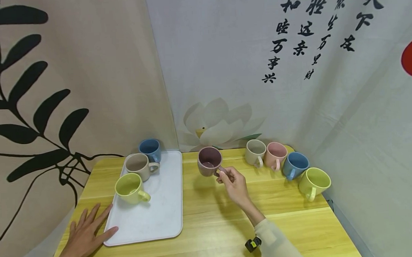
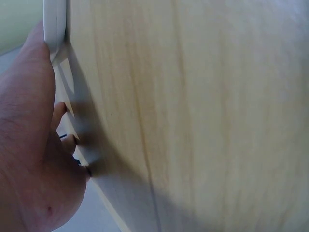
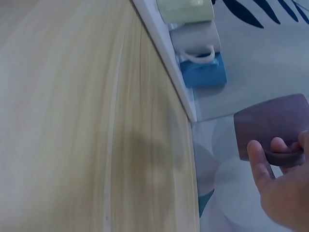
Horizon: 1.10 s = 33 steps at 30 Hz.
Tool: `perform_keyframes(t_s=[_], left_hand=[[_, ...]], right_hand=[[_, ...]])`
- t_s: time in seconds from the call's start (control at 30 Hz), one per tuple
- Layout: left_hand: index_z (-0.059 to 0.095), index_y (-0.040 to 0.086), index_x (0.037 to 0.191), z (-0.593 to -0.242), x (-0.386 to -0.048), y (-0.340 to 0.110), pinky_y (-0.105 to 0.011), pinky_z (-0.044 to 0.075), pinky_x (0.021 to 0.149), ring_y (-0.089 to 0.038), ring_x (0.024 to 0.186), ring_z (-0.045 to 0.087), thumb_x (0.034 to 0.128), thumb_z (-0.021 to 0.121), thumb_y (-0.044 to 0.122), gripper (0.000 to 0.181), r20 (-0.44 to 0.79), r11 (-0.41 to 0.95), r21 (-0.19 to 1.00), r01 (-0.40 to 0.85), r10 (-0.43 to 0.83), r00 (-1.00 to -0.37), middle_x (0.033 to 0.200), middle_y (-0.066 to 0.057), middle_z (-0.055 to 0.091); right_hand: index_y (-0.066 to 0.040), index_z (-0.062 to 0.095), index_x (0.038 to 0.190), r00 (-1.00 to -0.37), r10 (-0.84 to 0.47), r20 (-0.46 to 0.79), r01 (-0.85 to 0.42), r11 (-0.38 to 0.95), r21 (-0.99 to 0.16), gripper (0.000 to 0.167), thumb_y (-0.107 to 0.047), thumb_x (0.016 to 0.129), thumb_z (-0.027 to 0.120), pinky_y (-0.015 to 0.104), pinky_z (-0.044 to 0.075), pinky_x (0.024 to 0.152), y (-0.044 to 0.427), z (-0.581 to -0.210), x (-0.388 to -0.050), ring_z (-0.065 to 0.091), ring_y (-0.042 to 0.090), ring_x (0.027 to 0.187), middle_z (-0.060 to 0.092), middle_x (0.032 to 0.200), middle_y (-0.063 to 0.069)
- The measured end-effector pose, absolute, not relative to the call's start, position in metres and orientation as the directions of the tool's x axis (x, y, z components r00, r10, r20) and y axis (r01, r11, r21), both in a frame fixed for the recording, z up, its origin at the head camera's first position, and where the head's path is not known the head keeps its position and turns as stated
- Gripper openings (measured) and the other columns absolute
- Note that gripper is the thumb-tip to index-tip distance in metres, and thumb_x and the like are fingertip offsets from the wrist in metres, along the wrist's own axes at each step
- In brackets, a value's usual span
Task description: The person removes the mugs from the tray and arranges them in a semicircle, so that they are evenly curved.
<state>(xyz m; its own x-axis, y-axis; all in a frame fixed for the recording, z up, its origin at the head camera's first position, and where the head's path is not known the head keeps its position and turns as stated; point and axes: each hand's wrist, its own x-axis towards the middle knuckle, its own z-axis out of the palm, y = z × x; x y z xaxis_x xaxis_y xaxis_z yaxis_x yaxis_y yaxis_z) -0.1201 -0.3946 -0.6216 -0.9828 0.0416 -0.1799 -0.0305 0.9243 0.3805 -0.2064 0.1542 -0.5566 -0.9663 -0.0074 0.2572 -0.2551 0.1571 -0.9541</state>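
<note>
My right hand (image 1: pixel 234 185) pinches the handle of a purple mug (image 1: pixel 209 161), held upright above the table's far middle. In the right wrist view the same purple mug (image 3: pixel 273 124) hangs from the thumb and fingers at its handle. My left hand (image 1: pixel 88 232) lies with spread fingers at the tray's near left corner, its thumb and index fingertips at the rim. On the white tray (image 1: pixel 164 217) stand a yellow-green mug (image 1: pixel 130 188), a grey-beige mug (image 1: pixel 139 166) and a blue mug (image 1: pixel 150 149), in a line along its left side.
At the table's right, a row holds a light grey mug (image 1: pixel 255 152), a pink mug (image 1: pixel 275 155), a blue mug (image 1: pixel 295 165) and another yellow-green mug (image 1: pixel 314 183). A printed cloth (image 1: pixel 221 67) hangs behind the wooden table (image 1: pixel 209 234). A small black device (image 1: pixel 253 244) sits at the right wrist.
</note>
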Motion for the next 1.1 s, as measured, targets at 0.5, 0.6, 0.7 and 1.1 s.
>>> perform_keyframes(t_s=[0.5, 0.6, 0.7, 1.1], left_hand=[[0.023, 0.027, 0.181, -0.623, -0.121, -0.394, -0.104, -0.007, 0.111, -0.085, 0.157, 0.002, 0.1036, 0.062, 0.079, 0.101, -0.19, 0.924, 0.379, -0.042, 0.033, -0.981, 0.18, -0.044, 0.012], [0.023, 0.026, 0.181, -0.623, -0.121, -0.394, -0.104, -0.007, 0.112, -0.085, 0.157, 0.002, 0.1036, 0.061, 0.079, 0.101, -0.187, 0.925, 0.377, -0.041, 0.033, -0.982, 0.18, -0.044, 0.013], [0.023, 0.026, 0.181, -0.622, -0.121, -0.395, -0.105, -0.007, 0.111, -0.085, 0.157, 0.003, 0.1039, 0.062, 0.078, 0.101, -0.18, 0.926, 0.375, -0.036, 0.035, -0.983, 0.18, -0.045, 0.014], [0.023, 0.028, 0.181, -0.62, -0.119, -0.395, -0.105, -0.004, 0.111, -0.085, 0.157, 0.005, 0.1046, 0.063, 0.076, 0.099, -0.162, 0.923, 0.383, -0.019, 0.047, -0.986, 0.18, -0.045, 0.015]], right_hand=[[0.003, 0.074, 0.111, -0.954, 0.198, 0.225, -0.188, 0.189, -0.964, 0.014, -0.01, 0.112, 0.07, 0.027, 0.071, 0.079, 0.182, -0.573, -0.234, 0.083, 0.023, 0.084, 0.08, 0.101, 0.034], [0.002, 0.074, 0.112, -0.951, 0.224, 0.211, -0.166, 0.203, -0.965, 0.014, -0.011, 0.112, 0.07, 0.02, 0.068, 0.075, 0.186, -0.575, -0.238, 0.084, 0.029, 0.085, 0.08, 0.102, 0.034], [0.004, 0.073, 0.112, -0.948, 0.253, 0.191, -0.14, 0.204, -0.969, 0.013, -0.009, 0.112, 0.07, 0.015, 0.065, 0.072, 0.189, -0.578, -0.242, 0.084, 0.034, 0.085, 0.08, 0.101, 0.034], [0.003, 0.072, 0.113, -0.945, 0.275, 0.18, -0.107, 0.259, -0.96, 0.016, -0.013, 0.113, 0.07, 0.037, 0.073, 0.081, 0.206, -0.589, -0.253, 0.085, 0.031, 0.085, 0.08, 0.105, 0.037]])
